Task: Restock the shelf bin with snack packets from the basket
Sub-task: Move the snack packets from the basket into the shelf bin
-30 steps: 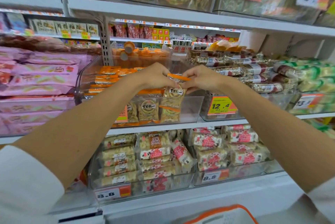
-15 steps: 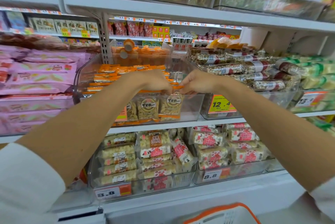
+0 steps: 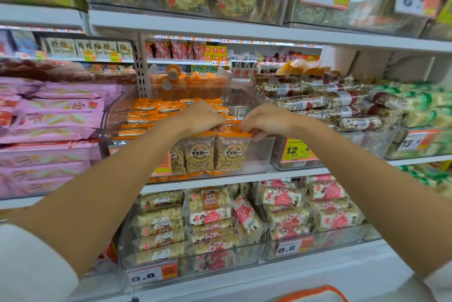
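— What crowds the shelf bin (image 3: 260, 155)?

— Along its left side, stacks of pink packets (image 3: 56, 111). Along its right side there is a bin of nut bars (image 3: 330, 103), with a price tag (image 3: 294, 152) at its front edge. Behind the back edge sits a tub of orange cups (image 3: 186, 81). The upper shelf (image 3: 220, 29) runs overhead, well above the hands. One shelf down lie bins of puffed-rice bars (image 3: 210, 216).

— And room to move?

— The bin is open on top. Flat orange snack packets (image 3: 151, 111) fill its back and left, and a short row stands upright against the front wall. The front right corner shows bare clear plastic (the only loose spot I can see).

— Where is the basket (image 3: 313, 293)?

— Only its orange rim shows, at the bottom edge of the view, below the lowest shelf.

— The hands?

— Both reach over the bin's front edge, near each other but apart. The right hand (image 3: 265, 122) pinches the orange top seal of the rightmost upright packet (image 3: 231, 155) between fingertips and thumb. The left hand (image 3: 203, 118) has its fingers curled down at the top of the neighbouring upright packet (image 3: 199, 156). The knuckles hide the tips, so I can't tell whether it grips or merely rests there.
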A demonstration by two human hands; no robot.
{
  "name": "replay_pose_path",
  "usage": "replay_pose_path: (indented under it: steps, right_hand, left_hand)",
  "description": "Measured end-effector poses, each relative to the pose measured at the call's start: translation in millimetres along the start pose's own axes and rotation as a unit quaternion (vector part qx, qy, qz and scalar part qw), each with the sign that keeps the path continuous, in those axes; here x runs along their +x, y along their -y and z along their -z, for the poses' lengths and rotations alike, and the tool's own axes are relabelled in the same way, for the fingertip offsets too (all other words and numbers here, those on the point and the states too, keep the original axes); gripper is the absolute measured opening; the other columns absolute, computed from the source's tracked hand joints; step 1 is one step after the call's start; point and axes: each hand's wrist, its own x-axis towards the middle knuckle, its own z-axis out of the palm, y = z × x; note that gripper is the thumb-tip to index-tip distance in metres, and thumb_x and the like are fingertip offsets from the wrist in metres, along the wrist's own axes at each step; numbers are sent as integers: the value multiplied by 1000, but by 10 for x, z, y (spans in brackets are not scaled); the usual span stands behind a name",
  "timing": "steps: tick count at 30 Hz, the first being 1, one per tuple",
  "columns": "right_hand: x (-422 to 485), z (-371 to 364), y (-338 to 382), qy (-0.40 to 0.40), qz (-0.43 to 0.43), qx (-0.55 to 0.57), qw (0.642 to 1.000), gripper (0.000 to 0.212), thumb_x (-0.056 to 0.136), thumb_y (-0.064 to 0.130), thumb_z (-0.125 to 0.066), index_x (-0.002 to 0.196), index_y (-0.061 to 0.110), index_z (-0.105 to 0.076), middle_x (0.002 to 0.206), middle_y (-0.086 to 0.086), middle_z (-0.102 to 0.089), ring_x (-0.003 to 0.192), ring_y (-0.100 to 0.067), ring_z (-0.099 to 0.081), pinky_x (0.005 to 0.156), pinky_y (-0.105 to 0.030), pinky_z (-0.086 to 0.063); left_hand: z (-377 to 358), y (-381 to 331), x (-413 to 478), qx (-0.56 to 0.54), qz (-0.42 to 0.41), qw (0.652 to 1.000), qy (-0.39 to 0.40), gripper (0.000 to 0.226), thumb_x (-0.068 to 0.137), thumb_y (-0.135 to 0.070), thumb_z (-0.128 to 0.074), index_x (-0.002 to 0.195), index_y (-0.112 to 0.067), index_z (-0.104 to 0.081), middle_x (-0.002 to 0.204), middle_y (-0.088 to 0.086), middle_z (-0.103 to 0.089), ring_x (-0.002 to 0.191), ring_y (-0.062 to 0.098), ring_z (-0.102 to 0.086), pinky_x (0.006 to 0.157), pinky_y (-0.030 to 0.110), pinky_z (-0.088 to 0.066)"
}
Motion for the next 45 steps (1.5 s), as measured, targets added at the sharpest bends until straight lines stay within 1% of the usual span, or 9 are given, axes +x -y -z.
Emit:
replay_pose_path:
  steps: [3, 6, 16, 21, 28, 33, 36, 40, 45]
  right_hand:
    - [32, 57, 14, -87, -26, 170, 981, 28, 96, 16, -56, 116, -3, -60, 107, -19, -65, 89, -27, -65, 80, -32, -59]
    - [146, 6, 88, -49, -100, 192, 975, 59, 101, 43, -45, 148, 10, -32, 146, -20, -40, 115, -34, -54, 90, -40, -51]
    - [501, -236, 146, 122, -156, 146, 969, 84, 89, 76, -8, 154, 26, 9, 163, -7, 6, 150, -24, 0, 118, -50, -12]
    - [407, -37, 184, 149, -232, 133, 952, 94, 84, 81, -18, 154, 25, 9, 159, -26, -8, 132, -47, -43, 104, -57, -42]
    - [267, -47, 199, 214, -218, 126, 944, 104, 82, 83, -12, 154, 11, 7, 157, -26, -18, 109, -37, -62, 107, -52, -41]
    - [94, -73, 186, -21, -85, 37, 996, 80, 98, 63, -21, 127, -4, -53, 114, -20, -65, 75, -24, -68, 92, -45, -53]
    - [-130, -159, 75, -218, 42, 105, 969, 40, 100, 31, -48, 96, -5, -65, 80, -14, -68, 62, -18, -64, 63, -35, -55]
    - [-594, -345, -309, -287, 90, 124, 946, 14, 93, 14, -57, 82, 6, -61, 72, -19, -64, 58, -22, -57, 62, -38, -52]
    - [-1151, -741, -1060, -269, 15, 135, 954, 15, 91, 12, -60, 86, -2, -61, 70, -18, -60, 57, -17, -53, 57, -31, -44]
  left_hand:
    - [6, 99, 26, 36, -36, 998, -47, 26, 95, -42, -54, 98, -18, -65, 108, 2, -65, 98, 22, -60, 92, 46, -47]
    - [-28, 168, 9, 124, 11, 988, 97, 71, 91, -71, -31, 152, -34, -25, 161, -5, -20, 147, 24, -21, 119, 47, -17]
    - [-77, 253, 43, 193, 25, 974, 114, 70, 98, -63, -23, 156, -26, -8, 163, -5, -3, 150, 18, -7, 121, 38, -7]
    - [-79, 267, 73, 188, 28, 975, 117, 67, 99, -59, -25, 156, -27, -9, 163, -5, -5, 150, 19, -9, 122, 39, -9]
    - [-92, 248, 6, 165, 39, 983, 65, 62, 99, -59, -31, 153, -31, -23, 160, -1, -22, 145, 25, -26, 117, 41, -22]
    - [-106, 64, -181, 137, -36, 978, -151, 38, 100, -47, -40, 121, -25, -62, 118, 2, -66, 98, 22, -63, 86, 39, -52]
    - [-270, -119, -383, 48, -93, 954, -282, 16, 94, -30, -50, 82, -21, -56, 75, -2, -60, 66, 17, -54, 60, 37, -47]
    - [-693, -312, -623, -101, -91, 959, -249, 26, 93, -20, -48, 71, -7, -52, 58, 2, -44, 53, 18, -39, 53, 32, -30]
    - [-1555, -286, -750, -107, -32, 991, -78, 28, 93, -17, -50, 78, 4, -62, 74, 25, -59, 60, 25, -49, 58, 33, -36]
